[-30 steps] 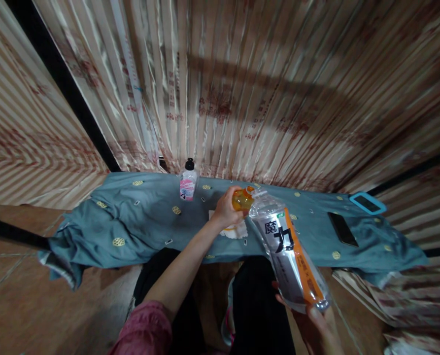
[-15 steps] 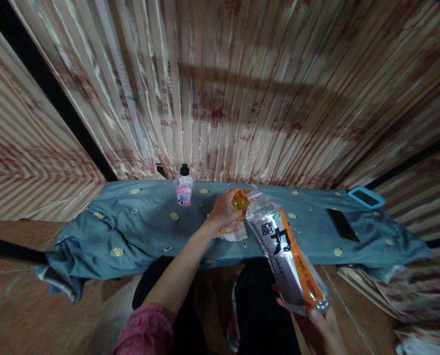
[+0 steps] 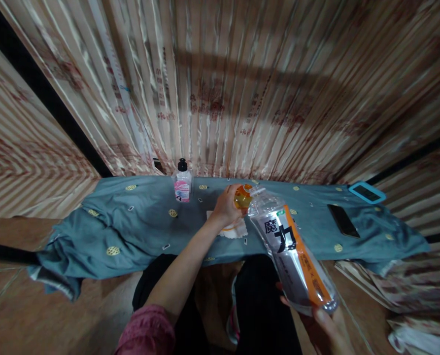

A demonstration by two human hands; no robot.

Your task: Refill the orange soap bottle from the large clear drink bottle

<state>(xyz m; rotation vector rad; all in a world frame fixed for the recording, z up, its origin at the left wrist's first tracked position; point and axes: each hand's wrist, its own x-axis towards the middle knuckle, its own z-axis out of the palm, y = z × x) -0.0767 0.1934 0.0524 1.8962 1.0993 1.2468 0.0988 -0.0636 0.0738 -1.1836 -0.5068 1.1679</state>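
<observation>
My left hand (image 3: 227,206) is closed around a small round amber container (image 3: 243,197), see-through and tilted toward the bottle. My right hand (image 3: 321,323) grips the lower end of a large clear plastic drink bottle (image 3: 293,251) with a silver and orange label. The bottle leans up to the left, its uncapped-looking mouth right at the amber container's opening. Whether liquid flows between them I cannot tell. Under my left hand, a white scalloped-edged piece (image 3: 237,230), cloth or paper, lies on the teal fabric (image 3: 149,231).
A clear pump-topped bottle (image 3: 182,185) with a pink label stands at the back left. To the right lie a black phone (image 3: 343,220) and a blue-framed device (image 3: 367,193). A pleated beige curtain (image 3: 212,98) hangs behind, with dark poles on both sides.
The bottle and the amber container have shifted slightly to the right in view, still mouth to mouth. Both hands keep their hold. The camera view has tilted a little.
</observation>
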